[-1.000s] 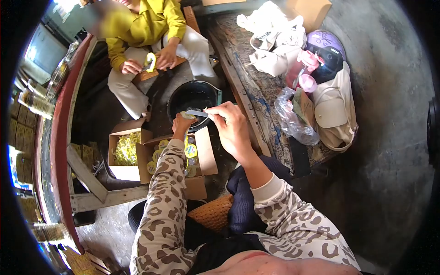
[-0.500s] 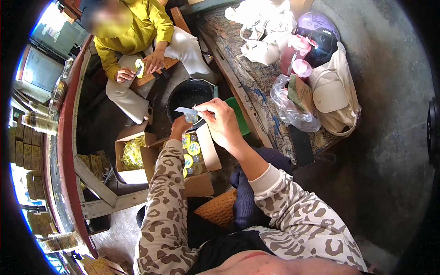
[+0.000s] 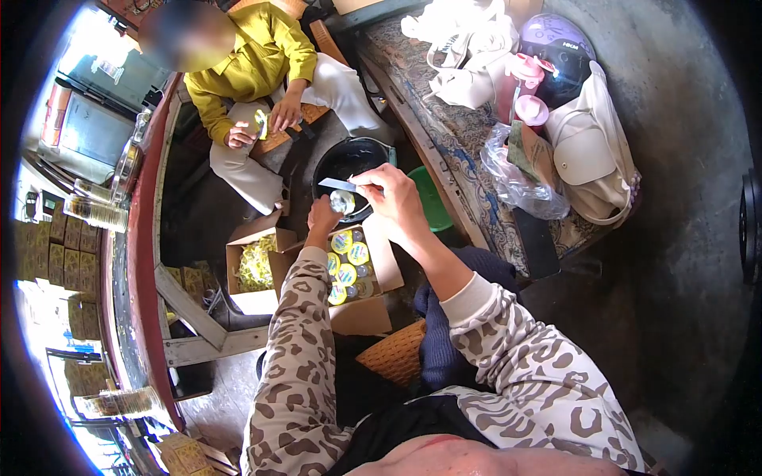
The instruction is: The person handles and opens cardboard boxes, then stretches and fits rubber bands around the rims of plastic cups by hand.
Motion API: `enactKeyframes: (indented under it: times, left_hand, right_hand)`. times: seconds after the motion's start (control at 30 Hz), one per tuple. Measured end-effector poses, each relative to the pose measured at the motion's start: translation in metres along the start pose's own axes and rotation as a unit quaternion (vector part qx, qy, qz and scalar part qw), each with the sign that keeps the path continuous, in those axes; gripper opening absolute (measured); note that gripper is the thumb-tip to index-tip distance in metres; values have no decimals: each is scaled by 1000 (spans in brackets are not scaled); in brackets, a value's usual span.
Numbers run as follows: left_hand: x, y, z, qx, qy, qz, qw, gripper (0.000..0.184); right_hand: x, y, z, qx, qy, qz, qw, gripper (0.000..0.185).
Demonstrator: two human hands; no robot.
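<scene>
My left hand (image 3: pixel 321 217) is closed around a small clear, shiny round jar (image 3: pixel 342 201), held over the near rim of a black bucket (image 3: pixel 343 159). Just above the jar, my right hand (image 3: pixel 390 198) pinches a flat bluish-grey blade-like strip (image 3: pixel 337 184), whose free end points left. I cannot tell whether the strip touches the jar. Below both hands stands an open cardboard box (image 3: pixel 389 266) with several small round jars (image 3: pixel 358 253) in it, some with yellow-and-white tops and some greyish.
A second box (image 3: pixel 264 301) to the left holds crumpled yellow strips (image 3: pixel 255 266). Opposite sits a person in a yellow jacket (image 3: pixel 262 44), holding a yellow-and-white item (image 3: pixel 261 124). A green basin (image 3: pixel 431 198) stands right of the bucket. Bags and a purple helmet (image 3: pixel 556 59) lie on the patterned platform.
The view has shifted, so the scene sits farther right. My left hand has turned the jar, and more of its round face shows. The strip stays in my right hand.
</scene>
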State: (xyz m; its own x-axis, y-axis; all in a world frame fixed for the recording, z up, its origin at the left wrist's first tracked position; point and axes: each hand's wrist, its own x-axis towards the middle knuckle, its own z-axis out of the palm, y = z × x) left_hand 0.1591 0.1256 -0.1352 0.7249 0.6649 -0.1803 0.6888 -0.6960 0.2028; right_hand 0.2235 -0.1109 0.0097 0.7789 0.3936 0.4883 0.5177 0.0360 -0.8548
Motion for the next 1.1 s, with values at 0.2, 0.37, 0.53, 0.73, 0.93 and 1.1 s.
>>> enactKeyframes:
  times: [0.2, 0.37, 0.53, 0.73, 0.93, 1.1]
  left_hand:
    - [-2, 6, 6, -6, 57, -8, 998, 58]
    - [-8, 10, 6, 6, 27, 11, 1000, 55]
    - [-9, 8, 7, -8, 6, 0, 1000, 56]
    - [-19, -6, 12, -38, 15, 3, 999, 59]
    - [-56, -18, -9, -505, -22, -31, 862, 62]
    - [-141, 17, -82, -683, -93, 37, 724, 53]
  right_hand:
    - [1, 2, 0, -4, 9, -16, 1000, 16]
    - [2, 2, 1, -2, 7, -11, 1000, 16]
    - [2, 1, 1, -3, 1, 6, 1000, 16]
    - [1, 0, 1, -15, 5, 2, 1000, 16]
    - [4, 0, -3, -13, -16, 7, 1000, 13]
    - [4, 4, -5, -9, -13, 35, 999, 13]
